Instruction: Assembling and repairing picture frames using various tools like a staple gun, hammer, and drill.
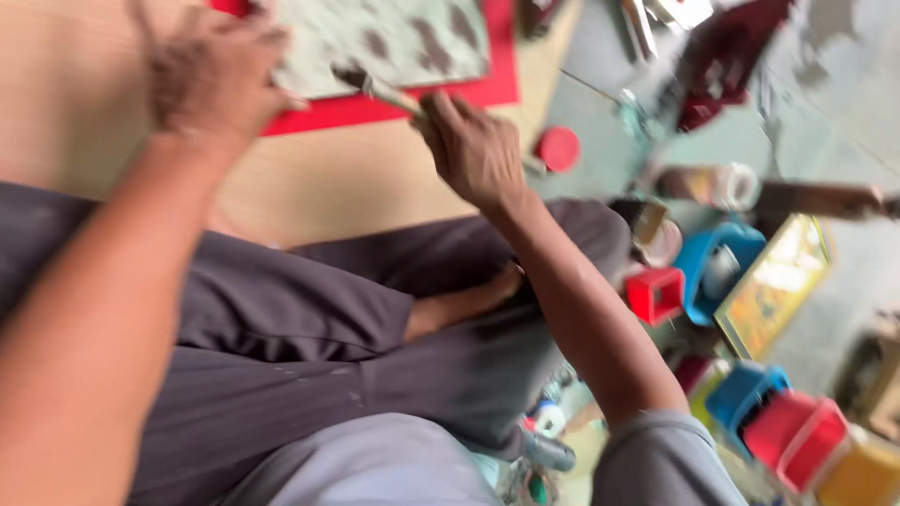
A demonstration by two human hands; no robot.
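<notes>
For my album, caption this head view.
Seated cross-legged, right hand holds a brush to a grey painted panel; left hand steadies it.

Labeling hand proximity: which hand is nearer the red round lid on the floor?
Right. The right hand, holding a brush, sits just left of the red lid. The left hand is far off at the grey panel, beyond the right hand.

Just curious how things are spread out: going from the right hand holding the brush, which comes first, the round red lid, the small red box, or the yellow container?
From the right hand, in the head view:
1. Red lid, just to its right on the floor.
2. Red box, lower right, beside the blue tub.
3. Yellow container, far bottom-right corner.
</notes>
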